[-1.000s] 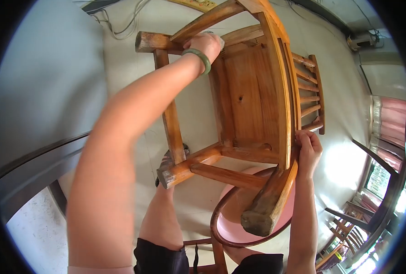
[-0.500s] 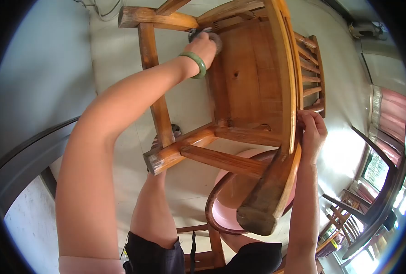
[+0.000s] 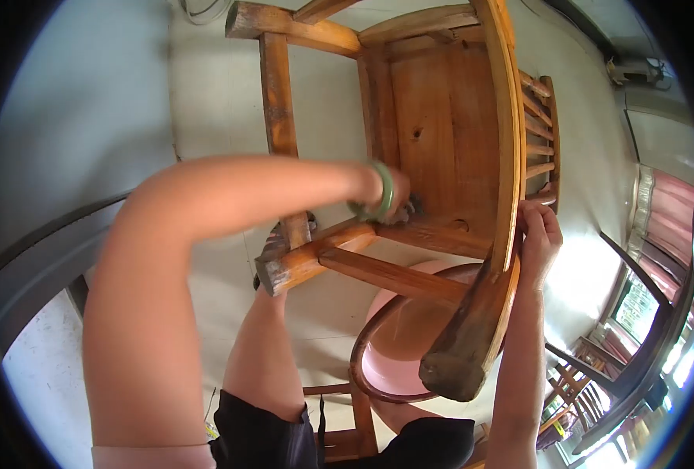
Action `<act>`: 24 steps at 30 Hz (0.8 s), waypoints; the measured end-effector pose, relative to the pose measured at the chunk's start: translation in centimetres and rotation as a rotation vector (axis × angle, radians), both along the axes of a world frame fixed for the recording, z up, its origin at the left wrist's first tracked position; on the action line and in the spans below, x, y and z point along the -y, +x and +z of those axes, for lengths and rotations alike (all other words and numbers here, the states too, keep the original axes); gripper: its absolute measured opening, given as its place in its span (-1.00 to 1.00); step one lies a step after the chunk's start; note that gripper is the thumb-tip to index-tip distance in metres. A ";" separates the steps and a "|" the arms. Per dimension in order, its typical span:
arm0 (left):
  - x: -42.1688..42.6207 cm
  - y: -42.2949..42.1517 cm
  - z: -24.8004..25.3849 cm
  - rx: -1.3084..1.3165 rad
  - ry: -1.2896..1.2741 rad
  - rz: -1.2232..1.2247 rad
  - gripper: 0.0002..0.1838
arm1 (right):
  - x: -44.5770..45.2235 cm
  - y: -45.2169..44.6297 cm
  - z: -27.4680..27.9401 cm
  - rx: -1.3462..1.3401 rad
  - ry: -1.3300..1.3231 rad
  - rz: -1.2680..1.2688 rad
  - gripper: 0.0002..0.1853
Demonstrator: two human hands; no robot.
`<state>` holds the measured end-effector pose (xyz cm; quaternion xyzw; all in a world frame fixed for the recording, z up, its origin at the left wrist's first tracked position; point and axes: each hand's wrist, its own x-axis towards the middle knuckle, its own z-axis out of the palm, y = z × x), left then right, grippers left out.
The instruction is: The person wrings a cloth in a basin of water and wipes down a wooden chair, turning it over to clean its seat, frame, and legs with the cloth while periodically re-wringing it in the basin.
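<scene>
A wooden chair is tipped over in front of me, the underside of its seat facing me and its legs pointing my way. My left hand, a green bangle at its wrist, reaches inside the seat frame near the lower corner. It is closed on a dark grey cloth, partly hidden and blurred, pressed against the wood. My right hand grips the right edge of the chair with curled fingers; its fingertips are partly hidden behind the wood.
Below the chair stands a pink basin with a brown rim and liquid in it. Another slatted wooden chair is behind. My legs flank the basin. More chairs and a pink curtain are at right.
My left hand has moved with the cloth from the upper corner of the seat frame down to the lower corner. The chair has shifted slightly right in view; my right hand keeps its grip.
</scene>
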<state>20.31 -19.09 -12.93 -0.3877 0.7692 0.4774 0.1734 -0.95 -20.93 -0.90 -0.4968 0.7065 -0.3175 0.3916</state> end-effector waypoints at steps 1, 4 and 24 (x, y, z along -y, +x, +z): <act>1.3 1.6 0.8 -0.094 0.026 0.226 -0.56 | 0.1 0.0 0.1 0.012 -0.008 0.020 -0.87; 6.6 4.6 2.4 -0.183 -0.352 0.634 -0.64 | -0.2 -0.4 -0.5 0.135 -0.010 0.002 -0.87; 7.0 -5.7 -0.4 -0.527 -0.522 0.520 -0.75 | -0.2 -0.1 -0.1 0.020 -0.005 0.019 -0.88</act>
